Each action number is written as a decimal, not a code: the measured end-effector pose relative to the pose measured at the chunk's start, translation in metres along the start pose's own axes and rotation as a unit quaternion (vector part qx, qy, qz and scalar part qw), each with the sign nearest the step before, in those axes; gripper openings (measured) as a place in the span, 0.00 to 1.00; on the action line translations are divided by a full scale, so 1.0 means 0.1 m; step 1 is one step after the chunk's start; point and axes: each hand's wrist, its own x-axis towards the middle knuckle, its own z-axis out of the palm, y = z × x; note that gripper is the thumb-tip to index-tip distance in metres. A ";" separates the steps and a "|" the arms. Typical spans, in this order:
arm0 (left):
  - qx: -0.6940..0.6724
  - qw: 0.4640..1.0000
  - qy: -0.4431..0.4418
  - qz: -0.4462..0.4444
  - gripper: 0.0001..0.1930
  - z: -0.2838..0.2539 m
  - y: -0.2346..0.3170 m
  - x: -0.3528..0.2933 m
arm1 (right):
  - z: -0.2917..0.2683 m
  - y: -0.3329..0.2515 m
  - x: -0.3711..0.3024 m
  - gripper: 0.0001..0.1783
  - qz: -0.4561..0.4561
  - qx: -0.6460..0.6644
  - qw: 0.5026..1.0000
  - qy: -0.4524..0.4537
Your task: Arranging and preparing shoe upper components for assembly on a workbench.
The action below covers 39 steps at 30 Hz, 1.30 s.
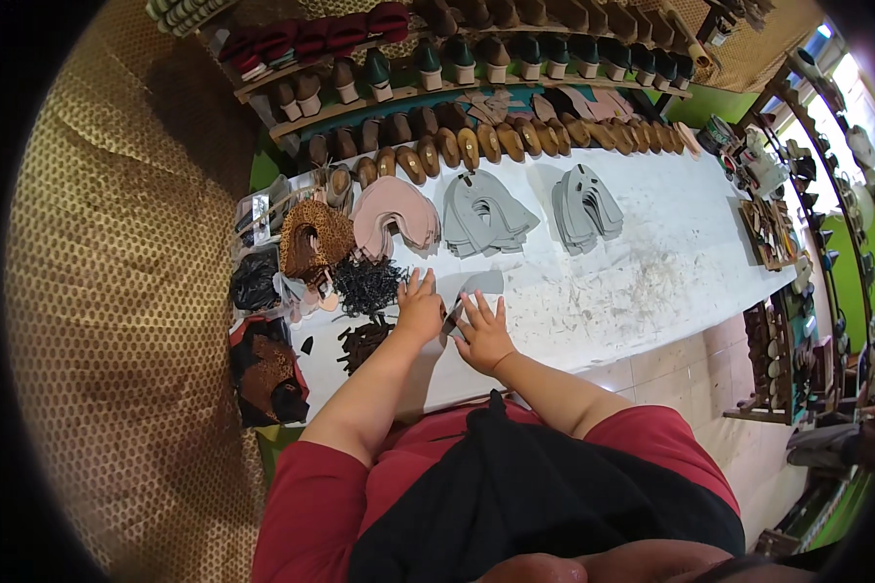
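Both of my hands rest low over the white-covered worktable (651, 282), close together. My left hand (418, 307) is open, its fingers stretched forward at the edge of a heap of thin black strips (365, 288). Just to the right, my right hand (484, 335) lies open with fingers spread. A small dark flat piece (451, 319) is between the two hands, partly hidden by them; whether it is held down cannot be made out. Past my right fingertips lies a grey flat piece (483, 283). Short dark strips (360, 344) are piled beside my left wrist.
Beyond my hands stand stacks of curved shoe-upper pieces: leopard-print (331, 225), pink (375, 202), grey (467, 206) and another grey (576, 219). Rows of shoe lasts (491, 145) line the back edge. A tool box (768, 233) sits at the right end, black plastic bags (254, 279) at left.
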 end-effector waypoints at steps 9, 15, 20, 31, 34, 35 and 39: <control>0.022 0.999 0.026 -0.003 0.02 0.05 -0.01 0.00 | 0.02 0.02 -0.02 0.22 0.003 0.005 1.000 0.000; -0.106 0.990 0.068 -0.068 0.09 0.12 -0.04 -0.05 | 0.03 0.05 0.00 0.27 0.032 0.040 0.999 0.006; -0.085 0.994 0.072 -0.013 0.13 -0.06 0.07 -0.12 | 0.07 0.10 -0.03 0.29 0.057 0.062 0.994 0.063; -0.030 0.991 0.099 0.079 0.08 -0.71 0.43 -0.22 | -0.65 0.22 0.22 0.30 0.032 0.043 0.997 0.047; -0.035 0.989 0.100 0.105 0.11 -0.89 0.59 -0.25 | -0.84 0.31 0.26 0.15 0.026 0.070 0.996 0.043; -0.032 0.988 0.105 0.107 0.11 -0.92 0.62 -0.25 | -0.91 0.34 0.27 0.10 0.039 0.086 0.995 0.012; -0.095 0.982 0.154 0.044 0.27 -1.03 0.76 -0.30 | -1.21 0.38 0.27 0.07 0.068 0.197 0.978 0.021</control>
